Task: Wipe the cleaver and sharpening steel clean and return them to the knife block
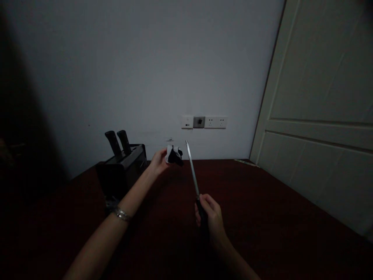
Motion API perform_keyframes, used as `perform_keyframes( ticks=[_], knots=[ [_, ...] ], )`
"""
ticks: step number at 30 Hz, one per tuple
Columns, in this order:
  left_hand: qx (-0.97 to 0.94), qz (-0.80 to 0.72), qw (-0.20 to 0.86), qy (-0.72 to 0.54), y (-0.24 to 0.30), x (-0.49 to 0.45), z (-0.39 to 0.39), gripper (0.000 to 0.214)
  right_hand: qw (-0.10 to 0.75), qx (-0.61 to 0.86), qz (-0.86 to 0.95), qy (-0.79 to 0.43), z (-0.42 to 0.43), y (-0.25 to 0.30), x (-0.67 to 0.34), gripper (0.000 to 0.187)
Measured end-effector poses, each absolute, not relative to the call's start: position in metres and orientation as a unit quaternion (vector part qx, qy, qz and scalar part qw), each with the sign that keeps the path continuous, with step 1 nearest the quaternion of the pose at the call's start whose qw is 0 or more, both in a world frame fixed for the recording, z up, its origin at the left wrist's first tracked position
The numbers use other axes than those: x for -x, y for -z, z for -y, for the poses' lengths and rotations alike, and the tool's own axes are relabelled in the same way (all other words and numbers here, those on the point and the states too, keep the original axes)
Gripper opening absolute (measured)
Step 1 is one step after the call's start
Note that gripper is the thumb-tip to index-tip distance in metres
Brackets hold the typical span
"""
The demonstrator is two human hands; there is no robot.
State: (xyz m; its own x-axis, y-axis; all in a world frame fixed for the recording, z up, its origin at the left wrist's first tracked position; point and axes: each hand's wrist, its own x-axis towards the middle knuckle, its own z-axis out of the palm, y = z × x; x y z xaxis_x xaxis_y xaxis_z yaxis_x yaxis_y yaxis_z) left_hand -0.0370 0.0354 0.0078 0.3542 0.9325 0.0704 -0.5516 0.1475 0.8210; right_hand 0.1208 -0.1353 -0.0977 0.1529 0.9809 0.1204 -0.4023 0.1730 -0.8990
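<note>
My right hand (212,218) is closed around the black handle of a sharpening steel (192,171). Its long grey rod points up and away, tilted slightly left. A bunched black-and-white cloth (174,155) is gripped in my left hand (160,161), to the left of the rod's tip and apart from it. Left of that hand stands a dark knife block (122,167). Two black handles (124,142) stick up out of its top; whatever is below them is hidden inside the block.
The dark red table (247,194) runs back to a pale wall (140,70). Sockets and a switch (199,122) are set low in that wall. A white panelled door (320,109) rises along the right side. One thin flat strip (246,163) lies at the table's back right.
</note>
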Motion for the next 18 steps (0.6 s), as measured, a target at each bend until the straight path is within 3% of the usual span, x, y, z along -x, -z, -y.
perform_keyframes(
  ticks=[6,14,18],
  knots=[
    [-0.287,-0.191,0.82,-0.457,0.003,0.052,-0.024,0.027,0.657,0.387,0.437,-0.477,0.136,0.101,-0.117,0.04],
    [-0.242,-0.197,0.789,-0.529,-0.006,0.055,-0.019,0.038,0.67,0.384,0.472,-0.425,0.111,0.089,-0.118,0.036],
    [-0.275,-0.214,0.789,-0.506,-0.005,0.052,-0.016,0.033,0.685,0.363,0.483,-0.408,0.089,0.078,-0.117,0.032]
  ],
)
